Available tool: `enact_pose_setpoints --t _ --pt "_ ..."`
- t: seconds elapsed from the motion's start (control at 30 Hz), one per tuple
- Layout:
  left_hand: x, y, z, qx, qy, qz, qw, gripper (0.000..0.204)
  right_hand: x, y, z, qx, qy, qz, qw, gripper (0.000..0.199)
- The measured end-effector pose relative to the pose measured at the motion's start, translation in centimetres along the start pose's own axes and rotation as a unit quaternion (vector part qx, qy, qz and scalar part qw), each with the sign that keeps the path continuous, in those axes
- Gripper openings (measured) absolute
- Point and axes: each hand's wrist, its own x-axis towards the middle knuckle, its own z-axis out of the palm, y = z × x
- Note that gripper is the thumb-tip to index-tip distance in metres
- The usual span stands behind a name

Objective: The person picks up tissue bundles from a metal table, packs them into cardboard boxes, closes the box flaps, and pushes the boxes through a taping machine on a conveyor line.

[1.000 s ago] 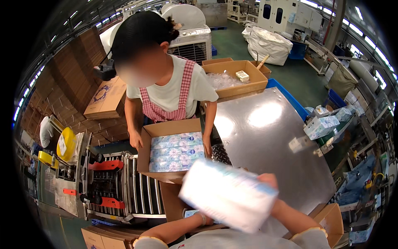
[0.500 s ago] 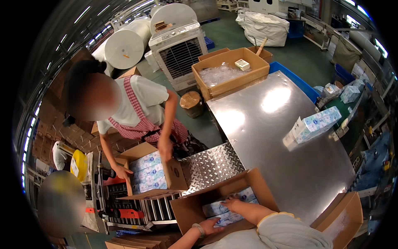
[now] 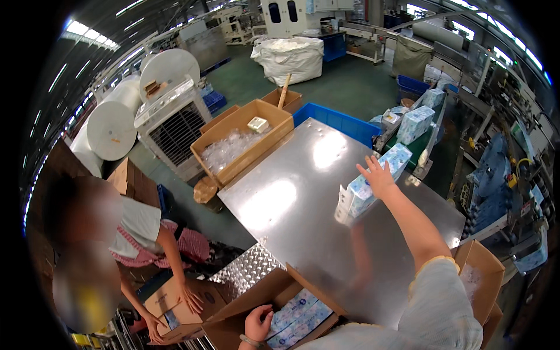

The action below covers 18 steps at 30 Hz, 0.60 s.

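Observation:
On the metal table, my right hand [image 3: 378,177] is stretched out with spread fingers at a row of blue-and-white floral packs [image 3: 363,193]. Its palm is over the side of the row, and the fingers are not closed round it. My left hand [image 3: 258,322] is curled at the open cardboard carton [image 3: 227,322] in front of me. Whether those bent fingers hold anything is hidden. Similar blue-and-white packs [image 3: 300,318] lie inside that carton, right beside the left hand.
At left, a co-worker's hands [image 3: 189,297] press on another carton [image 3: 163,306]. A box of clear plastic film [image 3: 230,149] stands at the table's far left edge, with a blue crate [image 3: 338,122] behind. More packs [image 3: 415,124] sit on a green conveyor [image 3: 413,153] at right.
My right hand has left the packs in the carton and reached out to the row on the table. My left hand stays at the carton. The co-worker's carton flaps have been folded down. The view has turned right.

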Motion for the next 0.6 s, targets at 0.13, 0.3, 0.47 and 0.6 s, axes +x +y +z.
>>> enact_pose_setpoints --t 0.13,0.3,0.47,0.6 --pt "6.1 6.5 1.6 0.08 0.044 0.175 0.98 0.021 1.0 -1.4 3.1 0.092 -0.063 -0.021 0.993 0.075" --pt "13.9 11.6 4.2 0.261 0.013 0.251 0.932 0.056 -2.3 -11.8 -4.1 0.331 -0.042 -0.201 0.921 0.088" --pt "19.9 14.7 8.1 0.402 0.011 0.225 0.888 0.097 -1.7 -10.1 -5.2 0.391 0.065 -0.075 0.915 0.076" --pt "22.8 14.3 9.6 0.4 -0.027 0.213 0.891 0.107 3.5 -2.2 -0.8 0.344 0.006 0.196 0.918 0.075"
